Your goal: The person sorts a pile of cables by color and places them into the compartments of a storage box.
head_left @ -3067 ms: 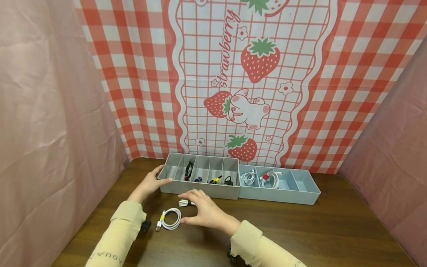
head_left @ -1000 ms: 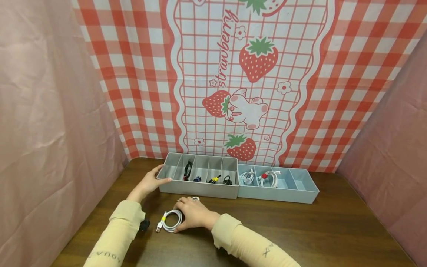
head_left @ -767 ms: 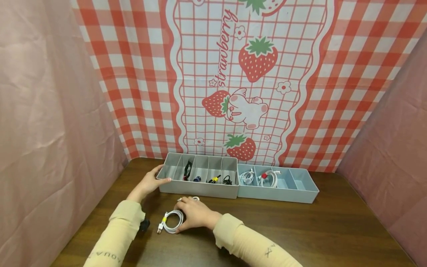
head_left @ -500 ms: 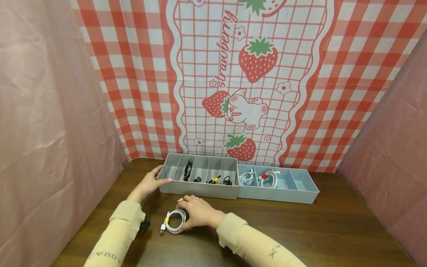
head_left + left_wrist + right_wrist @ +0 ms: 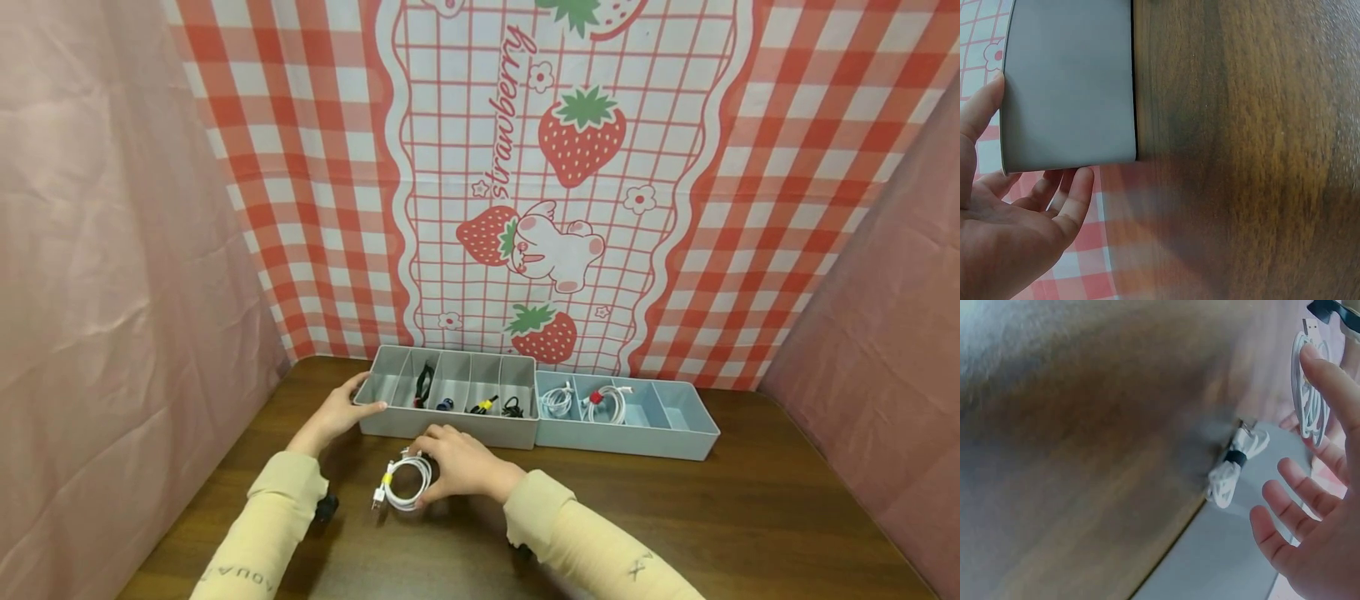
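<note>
My right hand [image 5: 463, 462] pinches a coiled white USB cable [image 5: 407, 483] with a yellow tie between thumb and index finger. In the right wrist view this USB cable [image 5: 1310, 387] is off the table, its metal plug upward; the other fingers are spread. A second white cable [image 5: 1235, 457] with a black tie lies by the grey box's front wall, mostly behind my right hand in the head view. My left hand [image 5: 339, 410] holds the left end of the grey divided box [image 5: 450, 425], thumb on the rim and fingers against the end wall [image 5: 1069, 87].
Black and dark cables [image 5: 423, 385] lie in several of the grey box's compartments. Against its right end stands a light blue divided box [image 5: 630, 437] with coiled white cables [image 5: 606, 406] inside. A checked strawberry cloth [image 5: 585, 250] hangs behind the brown table [image 5: 675, 525].
My right hand has come down to the yellow-tied USB cable, taken hold of it, and moved it up and right toward the grey box. The left hand stays at the box.
</note>
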### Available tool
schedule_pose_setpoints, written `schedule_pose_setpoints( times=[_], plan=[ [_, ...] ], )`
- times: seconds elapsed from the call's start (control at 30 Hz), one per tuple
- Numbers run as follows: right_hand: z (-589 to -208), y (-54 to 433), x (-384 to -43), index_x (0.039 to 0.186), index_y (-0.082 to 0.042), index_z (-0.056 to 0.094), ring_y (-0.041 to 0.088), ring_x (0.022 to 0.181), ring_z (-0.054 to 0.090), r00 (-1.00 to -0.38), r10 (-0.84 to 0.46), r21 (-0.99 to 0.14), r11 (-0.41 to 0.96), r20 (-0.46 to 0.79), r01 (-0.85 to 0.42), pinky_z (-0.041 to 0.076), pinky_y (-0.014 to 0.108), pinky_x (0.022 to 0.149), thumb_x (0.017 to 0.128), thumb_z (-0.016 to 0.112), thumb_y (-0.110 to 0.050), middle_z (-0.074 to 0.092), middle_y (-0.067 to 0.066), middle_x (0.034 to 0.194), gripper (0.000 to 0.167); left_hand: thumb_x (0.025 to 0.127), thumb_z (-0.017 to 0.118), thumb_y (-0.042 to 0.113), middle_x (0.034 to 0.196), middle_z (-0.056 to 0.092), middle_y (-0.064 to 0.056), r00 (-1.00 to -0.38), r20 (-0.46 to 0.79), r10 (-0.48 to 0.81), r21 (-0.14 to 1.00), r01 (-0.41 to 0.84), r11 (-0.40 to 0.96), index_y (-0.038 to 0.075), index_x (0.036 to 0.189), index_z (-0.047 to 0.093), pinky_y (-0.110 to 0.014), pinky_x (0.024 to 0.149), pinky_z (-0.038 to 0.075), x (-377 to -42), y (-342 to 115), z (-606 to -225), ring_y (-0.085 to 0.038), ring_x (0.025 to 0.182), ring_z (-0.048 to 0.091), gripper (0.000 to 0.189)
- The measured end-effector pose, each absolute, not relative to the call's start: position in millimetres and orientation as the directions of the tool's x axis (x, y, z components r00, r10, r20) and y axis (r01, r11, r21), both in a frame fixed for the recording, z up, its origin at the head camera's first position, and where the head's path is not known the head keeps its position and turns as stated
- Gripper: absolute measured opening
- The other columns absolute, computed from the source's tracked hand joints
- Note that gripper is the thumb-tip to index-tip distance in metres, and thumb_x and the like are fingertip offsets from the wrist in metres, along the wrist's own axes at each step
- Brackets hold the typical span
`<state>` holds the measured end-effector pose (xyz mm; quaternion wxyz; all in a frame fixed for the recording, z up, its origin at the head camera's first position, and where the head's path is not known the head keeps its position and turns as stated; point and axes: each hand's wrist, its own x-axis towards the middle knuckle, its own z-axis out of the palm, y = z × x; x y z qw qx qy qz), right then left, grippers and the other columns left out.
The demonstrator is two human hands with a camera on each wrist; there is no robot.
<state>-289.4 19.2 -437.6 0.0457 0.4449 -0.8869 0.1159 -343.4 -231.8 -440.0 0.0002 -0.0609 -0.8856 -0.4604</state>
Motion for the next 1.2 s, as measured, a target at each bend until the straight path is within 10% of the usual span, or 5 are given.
schedule_pose_setpoints(
  times=[1.2],
  plan=[
    [-386, 55, -286, 0.111, -0.023, 0.062, 0.015, 0.100, 0.054, -0.629, -0.748, -0.170, 0.606, 0.213, -0.777, 0.046, 0.033, 0.086, 0.061, 0.082, -0.054, 0.058, -0.006, 0.108, 0.061, 0.088, 0.068, 0.022, 0.140, 0.037, -0.034, -0.992, 0.063, 0.110, 0.824, 0.114, 0.555, -0.002, 0.146, 0.028, -0.055, 0.103, 0.032, -342, -231, -438, -0.044, 0.128, 0.038, 0.074]
  ],
)
